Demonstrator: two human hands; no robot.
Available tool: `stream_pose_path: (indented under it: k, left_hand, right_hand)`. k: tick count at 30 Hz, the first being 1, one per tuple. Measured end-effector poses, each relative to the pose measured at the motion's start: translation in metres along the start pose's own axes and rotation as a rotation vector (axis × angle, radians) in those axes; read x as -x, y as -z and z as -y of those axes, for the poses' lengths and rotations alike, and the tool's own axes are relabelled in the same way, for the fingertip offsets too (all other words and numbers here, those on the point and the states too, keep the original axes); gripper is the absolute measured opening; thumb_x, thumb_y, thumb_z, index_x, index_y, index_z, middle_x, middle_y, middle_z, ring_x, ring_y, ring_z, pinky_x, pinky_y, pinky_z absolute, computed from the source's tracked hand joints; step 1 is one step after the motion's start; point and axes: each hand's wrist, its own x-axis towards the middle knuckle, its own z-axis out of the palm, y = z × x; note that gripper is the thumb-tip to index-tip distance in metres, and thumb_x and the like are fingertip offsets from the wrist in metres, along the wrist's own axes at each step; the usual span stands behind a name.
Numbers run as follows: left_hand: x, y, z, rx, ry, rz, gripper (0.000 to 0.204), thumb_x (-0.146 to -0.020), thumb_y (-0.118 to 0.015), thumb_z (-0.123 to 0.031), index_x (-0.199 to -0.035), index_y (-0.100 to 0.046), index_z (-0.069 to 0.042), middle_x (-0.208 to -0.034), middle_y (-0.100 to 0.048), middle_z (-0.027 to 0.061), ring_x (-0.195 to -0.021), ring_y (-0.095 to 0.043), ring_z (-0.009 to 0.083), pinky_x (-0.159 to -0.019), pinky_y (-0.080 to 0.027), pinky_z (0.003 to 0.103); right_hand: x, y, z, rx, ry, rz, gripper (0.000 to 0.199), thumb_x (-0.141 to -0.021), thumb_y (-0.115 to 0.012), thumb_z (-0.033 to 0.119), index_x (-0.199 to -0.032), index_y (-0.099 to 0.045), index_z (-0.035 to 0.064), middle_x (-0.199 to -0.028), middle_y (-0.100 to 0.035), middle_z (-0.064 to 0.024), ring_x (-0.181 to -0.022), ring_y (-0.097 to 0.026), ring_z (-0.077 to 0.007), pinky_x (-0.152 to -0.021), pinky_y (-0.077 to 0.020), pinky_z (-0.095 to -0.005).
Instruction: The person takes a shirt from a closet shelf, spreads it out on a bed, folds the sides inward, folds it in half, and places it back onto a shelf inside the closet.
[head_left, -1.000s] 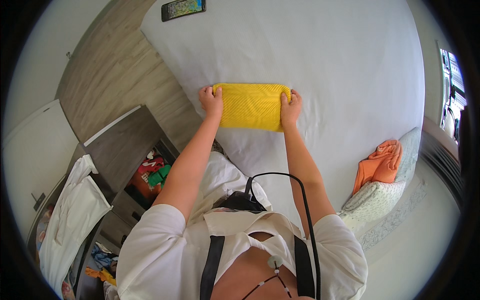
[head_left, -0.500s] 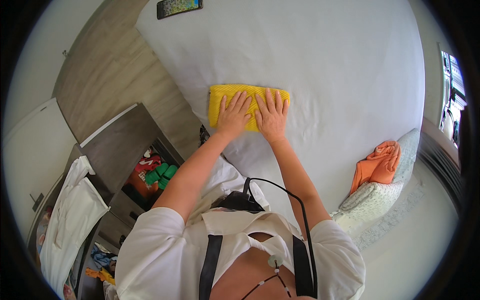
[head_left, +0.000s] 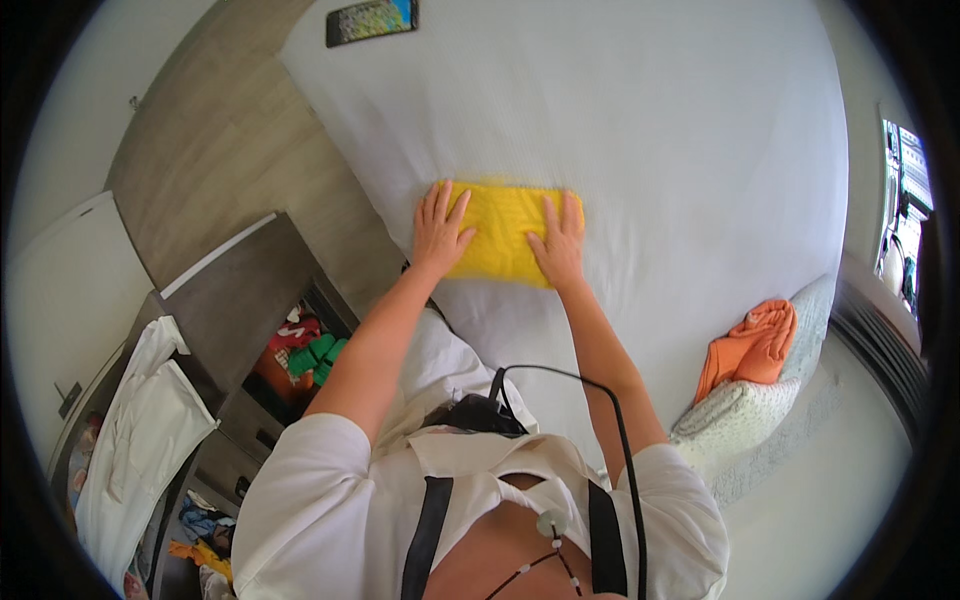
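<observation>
A yellow folded knitted cloth (head_left: pixel 495 235) lies on the bed's pale sheet, a neat rectangle slightly smeared by motion. Over its left end rests my left hand (head_left: pixel 438 232), fingers stretched and the thumb on the fabric. My right hand (head_left: pixel 563 240) lies on the opposite end, fingers extended along the edge and thumb pointing inward. Both hands touch the cloth from above, and neither is closed round it. Whether the fingertips tuck under its edges cannot be made out.
The pale bed (head_left: pixel 690 130) fills the middle. A phone (head_left: pixel 372 22) lies at its far left corner. On the right, an orange cloth (head_left: pixel 750 345) rests on a patterned pillow (head_left: pixel 735 425). To the left, a dark cabinet (head_left: pixel 245 270) holds clothes; white fabric (head_left: pixel 145 440) drapes nearby.
My hands have moved apart, from the middle of the yellow cloth to its two ends. The cloth sits slightly nearer to me.
</observation>
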Motion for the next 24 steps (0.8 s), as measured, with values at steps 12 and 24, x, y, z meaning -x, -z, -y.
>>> stream_pose_path:
  k: [12, 24]
  left_hand:
    - [0.047, 0.047, 0.01, 1.716, 0.975, 0.33, 0.045, -0.071, -0.061, -0.008, -0.111, -0.042, -0.003, -0.102, -0.053, 0.0111, -0.089, -0.054, 0.0235, -0.074, -0.046, 0.035]
    - [0.25, 0.204, -0.014, 1.95, 0.75, -0.202, 0.034, -0.075, -0.057, -0.011, -0.106, -0.048, 0.0, -0.102, -0.054, 0.0138, -0.093, -0.054, 0.0249, -0.077, -0.045, 0.038]
  right_hand:
    - [0.062, 0.046, 0.046, -1.559, -0.897, 0.215, 0.044, -0.074, -0.058, 0.013, -0.113, -0.041, 0.002, -0.099, -0.053, -0.011, -0.086, -0.054, -0.0205, -0.07, -0.0463, -0.0342]
    - [0.111, 0.095, 0.18, -1.569, -0.412, 0.743, 0.037, -0.081, -0.05, 0.021, -0.111, -0.043, 0.0008, -0.103, -0.053, -0.0111, -0.091, -0.053, -0.0219, -0.076, -0.0445, -0.0332]
